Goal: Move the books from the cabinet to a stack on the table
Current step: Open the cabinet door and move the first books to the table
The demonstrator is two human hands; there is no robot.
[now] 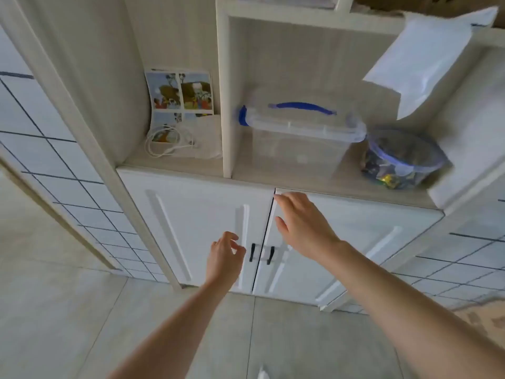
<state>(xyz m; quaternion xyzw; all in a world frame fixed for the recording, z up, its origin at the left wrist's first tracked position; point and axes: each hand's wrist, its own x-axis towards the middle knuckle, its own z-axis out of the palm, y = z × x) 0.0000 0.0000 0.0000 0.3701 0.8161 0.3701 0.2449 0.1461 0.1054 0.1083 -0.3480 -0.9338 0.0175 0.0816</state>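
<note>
A white cabinet stands before me with its left door (191, 228) and right door (355, 236) both closed, so no books show. Two small black handles (261, 253) sit side by side at the seam. My left hand (225, 255) hovers just left of the handles, fingers loosely curled and empty. My right hand (303, 222) is spread flat, its fingertips at the top inner corner of the right door. No table is in view.
On the open shelf above the doors stand a clear box with a blue handle (300, 132), a round tub of small items (401, 160), a picture sheet (180, 97) and a white cable (166, 143). A white bag (426, 64) hangs at the upper right. Tiled floor lies below.
</note>
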